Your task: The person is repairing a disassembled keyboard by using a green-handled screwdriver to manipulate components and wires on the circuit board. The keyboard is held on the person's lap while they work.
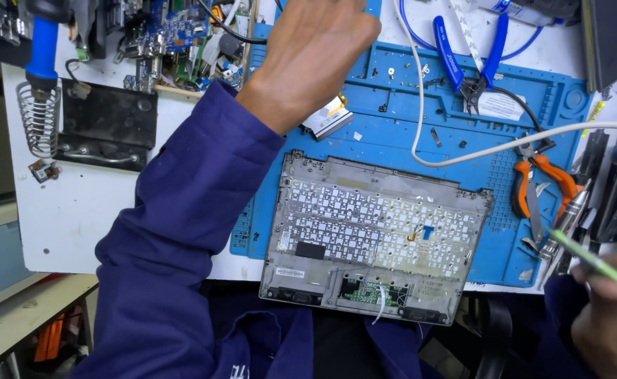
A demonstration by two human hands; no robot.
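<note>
My left hand (315,56) reaches forward over the far side of the blue work mat (393,133). Only its back shows; the fingers are hidden past the knuckles. A small silver part (331,116) lies just below the wrist. My right hand (612,319) is at the lower right corner, closed around a thin green tool (589,261) that points up and left. An opened laptop shell (379,238), its keyboard underside facing up, lies on the mat between my arms. Neither hand touches it.
Blue-handled cutters (466,52) and orange-handled pliers (543,179) lie on the mat. A white cable (463,156) curves across it. A soldering iron stand (42,112) sits at the left with circuit boards (175,35) behind. More tools stand at the right edge.
</note>
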